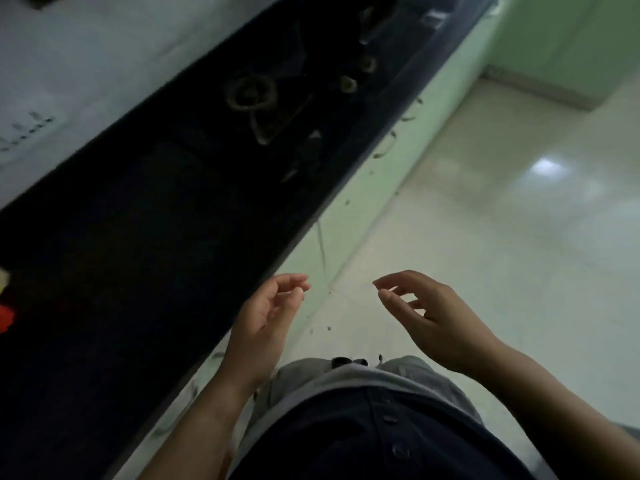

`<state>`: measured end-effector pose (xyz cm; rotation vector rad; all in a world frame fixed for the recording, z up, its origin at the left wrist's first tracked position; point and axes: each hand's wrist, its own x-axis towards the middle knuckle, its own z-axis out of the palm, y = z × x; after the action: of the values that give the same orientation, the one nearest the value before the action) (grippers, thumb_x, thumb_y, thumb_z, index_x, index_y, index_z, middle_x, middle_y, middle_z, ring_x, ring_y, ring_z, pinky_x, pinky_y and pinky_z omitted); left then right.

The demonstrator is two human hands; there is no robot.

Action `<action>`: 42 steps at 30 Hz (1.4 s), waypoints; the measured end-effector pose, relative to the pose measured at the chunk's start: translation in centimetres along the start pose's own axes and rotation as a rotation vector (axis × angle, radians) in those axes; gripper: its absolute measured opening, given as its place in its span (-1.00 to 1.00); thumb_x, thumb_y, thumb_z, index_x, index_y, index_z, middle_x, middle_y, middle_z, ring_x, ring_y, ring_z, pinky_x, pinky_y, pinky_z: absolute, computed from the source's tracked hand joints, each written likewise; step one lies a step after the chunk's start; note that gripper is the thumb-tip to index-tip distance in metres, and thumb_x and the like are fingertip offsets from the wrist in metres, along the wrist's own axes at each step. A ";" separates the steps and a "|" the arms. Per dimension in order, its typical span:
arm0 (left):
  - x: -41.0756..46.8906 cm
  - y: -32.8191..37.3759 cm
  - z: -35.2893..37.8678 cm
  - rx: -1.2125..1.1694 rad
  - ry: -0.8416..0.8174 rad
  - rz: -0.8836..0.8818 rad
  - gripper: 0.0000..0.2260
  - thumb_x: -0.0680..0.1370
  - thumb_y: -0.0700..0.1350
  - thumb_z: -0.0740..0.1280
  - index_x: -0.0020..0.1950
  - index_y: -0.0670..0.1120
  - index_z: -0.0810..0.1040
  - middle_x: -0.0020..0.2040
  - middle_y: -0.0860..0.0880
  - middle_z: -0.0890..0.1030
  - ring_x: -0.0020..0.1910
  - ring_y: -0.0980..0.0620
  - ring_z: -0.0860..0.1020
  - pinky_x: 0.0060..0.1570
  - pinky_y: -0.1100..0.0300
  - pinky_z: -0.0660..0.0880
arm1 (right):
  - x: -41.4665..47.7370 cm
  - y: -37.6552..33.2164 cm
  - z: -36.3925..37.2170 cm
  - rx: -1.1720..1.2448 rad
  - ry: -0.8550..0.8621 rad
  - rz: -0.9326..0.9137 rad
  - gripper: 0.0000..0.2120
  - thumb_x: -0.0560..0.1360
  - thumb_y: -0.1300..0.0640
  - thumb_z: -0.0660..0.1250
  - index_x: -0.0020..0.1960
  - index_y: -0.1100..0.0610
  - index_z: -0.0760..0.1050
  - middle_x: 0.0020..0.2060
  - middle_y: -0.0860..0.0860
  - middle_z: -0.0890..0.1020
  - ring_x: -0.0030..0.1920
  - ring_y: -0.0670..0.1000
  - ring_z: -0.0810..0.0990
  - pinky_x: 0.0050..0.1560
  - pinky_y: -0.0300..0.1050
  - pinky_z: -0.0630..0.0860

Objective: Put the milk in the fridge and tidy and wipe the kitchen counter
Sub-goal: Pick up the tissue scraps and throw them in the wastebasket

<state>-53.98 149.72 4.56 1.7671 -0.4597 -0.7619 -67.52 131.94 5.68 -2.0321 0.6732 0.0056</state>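
Left hand (pixel 266 317) and right hand (pixel 429 317) are hovering loosely spread, empty; best be scanning the dark table (pixel 138 254) for the unseen milk.

**Dark counter, pale green and cream around it**

The counter (pixel 138 244) is near-black, bluish along its front edge; the burner ring (pixel 250 92) on it is dull brown, and a knob (pixel 348 84) beside it is tan; the wall (pixel 86 46) behind is pale grey-blue; the panel below the counter (pixel 363 216) is mint green, flecked with dark marks; the floor (pixel 502 265) is glossy cream with a white patch of reflected light; the far wall (pixel 571 36) is green, its skirting (pixel 533 89) grey; the shirt (pixel 346 441) is plain dark navy; the trousers (pixel 419 372) are grey; a red object (pixel 5 317) shows at the left edge.
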 end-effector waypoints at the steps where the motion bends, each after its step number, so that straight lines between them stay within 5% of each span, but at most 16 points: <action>1: 0.8 0.3 2.1 0.003 -0.052 0.003 -0.82 0.49 0.03 0.24 0.04 0.08 0.57 -0.01 0.15 0.64 0.01 0.23 0.57 -0.06 0.47 0.43 | -1.2 1.5 -1.3 0.021 0.050 0.039 -0.65 0.46 -0.21 0.11 0.10 -0.09 0.51 0.04 -0.24 0.55 0.05 -0.25 0.50 0.04 -0.29 0.46; 9: 6.6 3.4 13.2 0.222 -0.430 0.049 -0.86 0.49 0.05 0.24 -0.01 0.17 0.56 -0.03 0.18 0.64 0.01 0.23 0.57 -0.06 0.44 0.46 | -6.6 9.8 -6.7 0.240 0.384 0.317 -0.78 0.51 -0.11 0.17 0.04 -0.09 0.52 -0.01 -0.26 0.57 0.03 -0.29 0.51 0.05 -0.22 0.50; 15: 13.1 5.6 20.1 0.331 -0.592 0.065 -0.84 0.46 0.10 0.24 -0.02 0.18 0.56 -0.05 0.22 0.64 0.00 0.28 0.56 -0.07 0.45 0.45 | -3.4 13.2 -11.2 0.245 0.438 0.379 -0.75 0.51 -0.12 0.18 0.06 -0.06 0.52 0.01 -0.23 0.56 0.05 -0.23 0.51 0.07 -0.13 0.51; 27: 36.2 16.8 33.1 0.492 -0.701 0.274 -0.80 0.49 0.14 0.20 0.05 0.17 0.52 0.03 0.21 0.59 0.02 0.36 0.51 0.01 0.34 0.44 | 13.5 17.8 -31.4 0.178 0.622 0.364 -0.60 0.44 -0.25 0.11 0.09 -0.04 0.52 0.02 -0.19 0.58 0.04 -0.19 0.53 0.04 -0.10 0.53; 36: 47.5 21.1 43.9 0.498 -0.751 0.232 -0.70 0.42 0.27 0.16 0.03 0.20 0.52 0.01 0.19 0.61 0.04 0.26 0.54 0.07 0.22 0.50 | 21.4 24.2 -41.9 0.234 0.593 0.425 -0.56 0.43 -0.28 0.09 0.09 -0.04 0.53 0.03 -0.20 0.57 0.05 -0.19 0.52 0.09 -0.08 0.52; 42: 55.8 25.6 53.7 0.442 -0.671 0.184 -0.84 0.46 0.16 0.21 -0.02 0.25 0.53 -0.03 0.19 0.62 0.00 0.28 0.55 -0.02 0.31 0.47 | 28.8 30.1 -54.8 0.162 0.532 0.356 -0.69 0.49 -0.15 0.16 0.08 -0.02 0.52 0.00 -0.17 0.58 0.04 -0.15 0.53 0.07 -0.06 0.52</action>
<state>-49.59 68.27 3.68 1.7964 -1.3028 -1.1822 -71.27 63.21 3.48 -1.7373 1.3168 -0.3795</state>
